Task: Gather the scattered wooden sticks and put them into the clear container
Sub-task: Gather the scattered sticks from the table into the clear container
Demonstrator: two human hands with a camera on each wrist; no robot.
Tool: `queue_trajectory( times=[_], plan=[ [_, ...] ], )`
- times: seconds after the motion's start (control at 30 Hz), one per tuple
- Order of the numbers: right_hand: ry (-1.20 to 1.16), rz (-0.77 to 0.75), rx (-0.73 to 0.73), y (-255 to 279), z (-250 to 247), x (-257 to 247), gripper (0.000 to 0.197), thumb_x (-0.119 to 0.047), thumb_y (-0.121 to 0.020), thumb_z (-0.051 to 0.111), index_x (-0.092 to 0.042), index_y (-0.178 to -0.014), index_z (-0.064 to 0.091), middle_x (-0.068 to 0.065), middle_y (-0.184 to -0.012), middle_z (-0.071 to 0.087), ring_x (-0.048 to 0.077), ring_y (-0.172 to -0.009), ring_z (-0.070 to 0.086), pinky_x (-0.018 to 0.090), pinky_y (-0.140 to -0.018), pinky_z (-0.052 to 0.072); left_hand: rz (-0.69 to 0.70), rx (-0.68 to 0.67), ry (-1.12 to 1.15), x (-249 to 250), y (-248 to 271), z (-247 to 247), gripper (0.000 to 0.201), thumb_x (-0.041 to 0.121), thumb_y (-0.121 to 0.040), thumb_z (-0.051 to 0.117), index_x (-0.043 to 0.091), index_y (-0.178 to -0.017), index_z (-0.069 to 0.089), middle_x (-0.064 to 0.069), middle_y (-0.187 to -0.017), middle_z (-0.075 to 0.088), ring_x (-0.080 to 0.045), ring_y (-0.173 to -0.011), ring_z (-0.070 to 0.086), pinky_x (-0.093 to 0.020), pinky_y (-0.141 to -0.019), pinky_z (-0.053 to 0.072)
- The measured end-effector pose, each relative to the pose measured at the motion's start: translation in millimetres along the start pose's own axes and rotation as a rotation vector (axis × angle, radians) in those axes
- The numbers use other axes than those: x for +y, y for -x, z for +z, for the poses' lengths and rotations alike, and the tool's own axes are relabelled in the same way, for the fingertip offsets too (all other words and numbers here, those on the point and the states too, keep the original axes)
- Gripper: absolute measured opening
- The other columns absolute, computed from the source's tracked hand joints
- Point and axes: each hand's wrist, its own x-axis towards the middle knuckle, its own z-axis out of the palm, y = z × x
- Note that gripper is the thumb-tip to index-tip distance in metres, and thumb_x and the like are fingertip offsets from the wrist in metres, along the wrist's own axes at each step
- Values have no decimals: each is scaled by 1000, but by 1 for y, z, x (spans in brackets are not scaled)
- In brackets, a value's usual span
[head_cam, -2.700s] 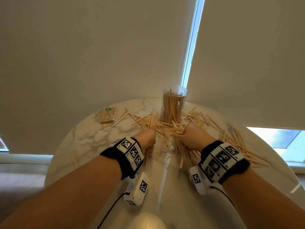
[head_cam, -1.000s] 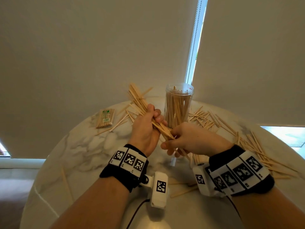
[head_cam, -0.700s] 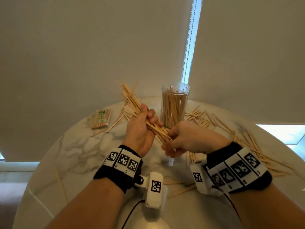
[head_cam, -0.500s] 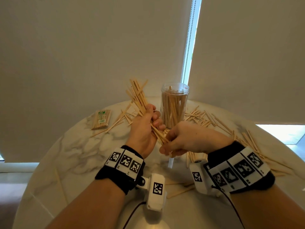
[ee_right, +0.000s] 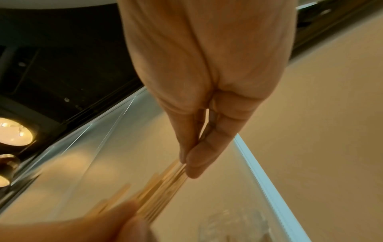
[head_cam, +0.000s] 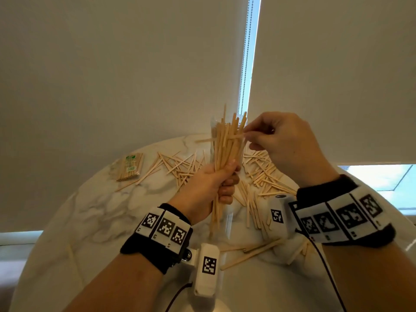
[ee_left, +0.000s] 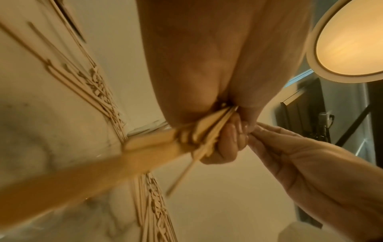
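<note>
My left hand (head_cam: 226,176) grips a thick bundle of wooden sticks (head_cam: 227,143) upright above the table, seen close in the left wrist view (ee_left: 199,135). The bundle stands in front of the clear container (head_cam: 213,128), which is mostly hidden; only a strip of its wall shows. My right hand (head_cam: 247,134) is raised at the bundle's top ends, where thumb and fingertips pinch one stick lying across the bundle. In the right wrist view the pinching fingers (ee_right: 194,160) meet just above the blurred stick tips (ee_right: 163,181). Many scattered sticks (head_cam: 261,176) lie on the table.
The round marble table (head_cam: 90,210) holds more loose sticks on the left (head_cam: 180,167) and a few near its front (head_cam: 247,251). A wrapped packet of sticks (head_cam: 130,166) lies at the back left. Roller blinds hang right behind the table.
My left hand has turned the bundle from slanting left to upright and brought it in front of the container. The right hand has risen from the bundle's lower end to its top.
</note>
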Motion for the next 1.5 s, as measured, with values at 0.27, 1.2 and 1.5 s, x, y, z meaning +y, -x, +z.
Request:
queue_trajectory(
  times=[0.27,1.2,1.5],
  plan=[
    [-102,158,-154,8,14,-8,8,-18,-95,65,-15,-93,72,2,-79,76,13,-73,73,38,-78,62,186,310,252,8,-7,-16,36,51,-93,53,17,-83,45,3,-65,44,-7,-48,35,-20,-45,33],
    [217,-47,-347,9,14,-27,37,-33,-104,37,-24,-89,70,-6,-85,70,9,-77,65,25,-69,50,309,128,-995,18,14,3,24,36,-97,60,34,-73,65,22,-54,55,5,-51,47,-18,-57,32],
    [190,95,-381,2,-6,-10,54,-59,-103,21,-31,-116,66,-12,-103,70,6,-102,63,27,-86,47,255,156,-762,19,9,-2,31,30,-99,56,8,-86,74,18,-54,52,2,-45,42,-17,-51,34]
  ],
)
